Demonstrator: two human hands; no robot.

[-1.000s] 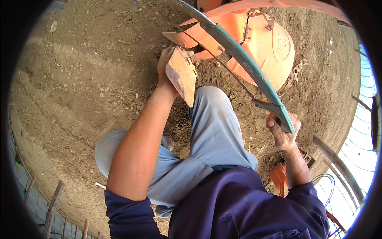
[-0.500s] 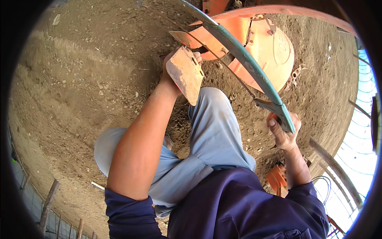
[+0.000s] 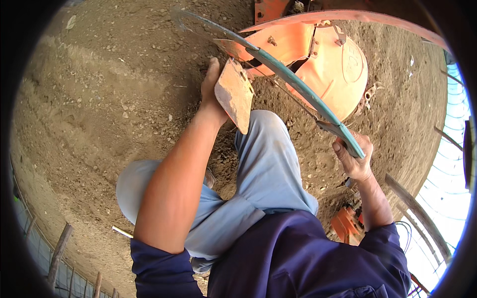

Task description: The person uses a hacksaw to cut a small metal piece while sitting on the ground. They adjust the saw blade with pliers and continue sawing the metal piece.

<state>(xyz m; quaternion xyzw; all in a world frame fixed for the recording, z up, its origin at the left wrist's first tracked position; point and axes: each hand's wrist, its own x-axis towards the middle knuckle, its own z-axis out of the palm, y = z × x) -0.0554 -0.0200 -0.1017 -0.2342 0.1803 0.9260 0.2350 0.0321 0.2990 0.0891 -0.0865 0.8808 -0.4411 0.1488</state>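
My right hand (image 3: 356,158) is wrapped round the handle end of a hacksaw (image 3: 298,87) with a teal bow frame. The saw slants up and to the left, its thin blade (image 3: 294,99) on the lower side. My left hand (image 3: 211,87) grips a rusty, orange-edged metal plate (image 3: 236,94) above my bent knee. The plate has small slots near its right edge and hides most of the left fingers; the thumb side shows at its left. The blade passes just beyond the plate's upper edge; whether they touch I cannot tell.
Large orange metal machine parts (image 3: 330,69) lie on the dirt ahead, beneath a curved orange rim (image 3: 348,15). A smaller orange part (image 3: 346,223) sits by my right forearm. Wooden poles (image 3: 417,213) and wire fencing stand at the right, with more poles (image 3: 59,253) at lower left.
The hacksaw has tilted down to the left, bringing its far end into view. The plate has shifted slightly right and turned, and the left fingertips at its far edge no longer show.
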